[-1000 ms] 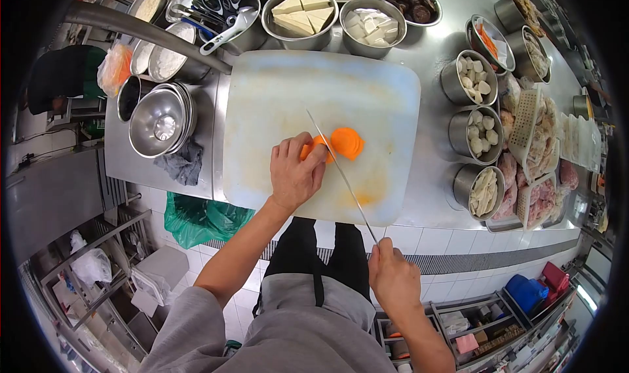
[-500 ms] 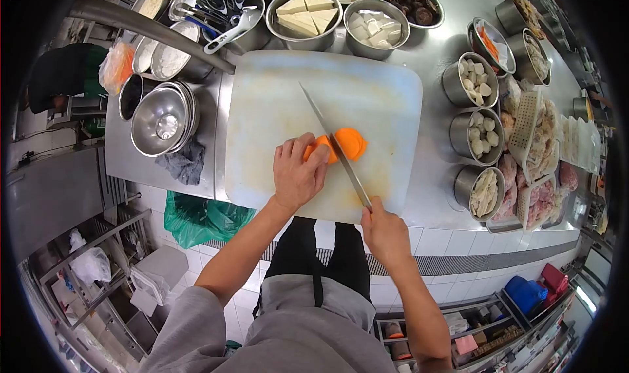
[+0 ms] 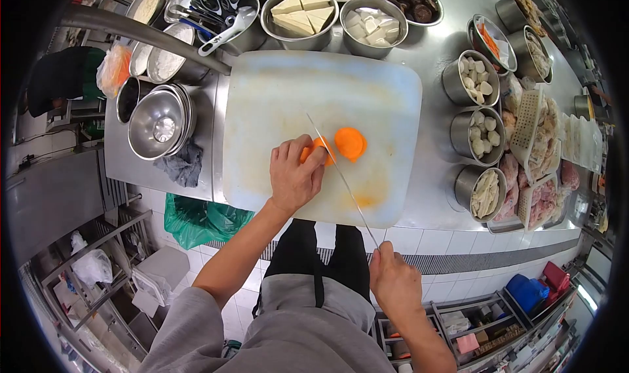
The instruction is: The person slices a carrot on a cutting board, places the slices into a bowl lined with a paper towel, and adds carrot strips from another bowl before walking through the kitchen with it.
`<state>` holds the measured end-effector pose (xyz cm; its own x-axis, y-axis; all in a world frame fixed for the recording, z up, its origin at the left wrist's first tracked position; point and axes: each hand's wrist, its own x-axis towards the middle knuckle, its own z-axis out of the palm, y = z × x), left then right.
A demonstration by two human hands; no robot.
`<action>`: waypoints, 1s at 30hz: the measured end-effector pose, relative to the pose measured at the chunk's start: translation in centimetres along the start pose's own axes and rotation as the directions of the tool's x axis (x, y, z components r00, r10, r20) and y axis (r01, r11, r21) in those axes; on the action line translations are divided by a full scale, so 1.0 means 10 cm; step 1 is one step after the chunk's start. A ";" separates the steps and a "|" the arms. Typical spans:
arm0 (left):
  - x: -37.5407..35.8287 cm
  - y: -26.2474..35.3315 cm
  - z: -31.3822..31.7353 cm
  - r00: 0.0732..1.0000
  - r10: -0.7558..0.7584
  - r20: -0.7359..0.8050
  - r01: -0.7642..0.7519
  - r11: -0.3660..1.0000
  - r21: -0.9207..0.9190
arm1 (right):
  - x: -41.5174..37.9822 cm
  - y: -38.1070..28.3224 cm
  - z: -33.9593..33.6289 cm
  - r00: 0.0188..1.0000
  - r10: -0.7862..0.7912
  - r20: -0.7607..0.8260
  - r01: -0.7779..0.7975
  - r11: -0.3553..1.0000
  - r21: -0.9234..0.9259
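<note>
On the white cutting board point(image 3: 275, 98) my left hand point(image 3: 295, 173) presses a piece of orange carrot point(image 3: 307, 153), fingers closed on it and partly hiding it. My right hand point(image 3: 396, 278) grips the handle of a long knife point(image 3: 354, 199), just past the board's front edge. The blade slants up and left across the board, and its edge is at the right side of the held carrot. Right of the blade lies a small overlapping pile of round carrot slices point(image 3: 350, 143).
Metal pots of tofu point(image 3: 303, 12), pale chunks point(image 3: 372, 25) and dark mushrooms point(image 3: 409, 0) line the back. Several more pots and baskets of raw meat point(image 3: 542, 199) stand right. Stacked steel bowls point(image 3: 157, 124) and a grey cloth point(image 3: 182, 164) sit left.
My right hand has drawn the knife back toward my body and slightly right, so the blade has moved away from the slice pile. My left hand stays on the carrot.
</note>
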<state>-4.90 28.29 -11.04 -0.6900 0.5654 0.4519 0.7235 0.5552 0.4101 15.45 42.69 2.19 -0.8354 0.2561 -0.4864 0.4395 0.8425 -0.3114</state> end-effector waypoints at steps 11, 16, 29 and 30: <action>0.02 0.00 0.01 1.000 -0.004 -0.021 0.004 1.000 -0.013 | 0.38 -0.11 0.21 1.000 0.015 0.001 -0.015 1.000 -0.019; 0.00 -0.01 0.03 0.999 0.003 -0.041 -0.004 1.000 -0.022 | 0.78 0.07 0.58 0.998 -0.010 -0.068 0.009 1.000 -0.019; -0.06 -0.05 0.04 1.000 0.008 -0.017 -0.009 0.999 -0.033 | 0.00 0.03 0.08 0.994 -0.058 -0.094 0.056 0.998 -0.027; -0.07 -0.06 0.04 1.000 -0.012 -0.007 0.012 1.000 -0.026 | -0.04 0.03 0.06 0.994 -0.053 -0.090 0.053 0.999 -0.008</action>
<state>-4.87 27.85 -11.88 -0.6983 0.5546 0.4524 0.7157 0.5454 0.4362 16.10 42.55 1.74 -0.8840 0.2526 -0.3934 0.3923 0.8586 -0.3301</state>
